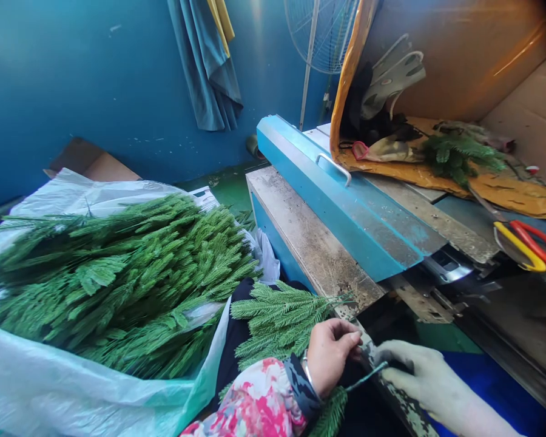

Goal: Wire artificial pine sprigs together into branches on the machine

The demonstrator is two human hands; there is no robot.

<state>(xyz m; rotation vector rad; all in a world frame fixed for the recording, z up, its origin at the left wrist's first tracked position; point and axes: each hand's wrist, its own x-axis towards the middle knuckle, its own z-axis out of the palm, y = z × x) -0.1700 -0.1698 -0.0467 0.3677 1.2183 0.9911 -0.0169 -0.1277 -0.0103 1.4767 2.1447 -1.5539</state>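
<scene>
Bare and with its fingers curled together, my left hand [331, 355] is beside a bunch of green artificial pine sprigs [279, 318] lying over my lap. What its fingertips pinch, if anything, is too small to tell. My right hand [414, 370], in a pale glove, is at the lower right with thumb and fingers bent around the stem end of a single pine sprig [331, 414]. That sprig's needles hang below my left wrist. A large heap of pine sprigs [131, 285] fills a white plastic bag [36, 376] at the left.
A blue metal machine [341, 200] with a handle stands ahead. Red and yellow scissors [530, 246] are at the right, near an open cardboard box [446, 79] holding gloves and a sprig. A fan [321, 30] and hanging cloth [209, 67] are behind.
</scene>
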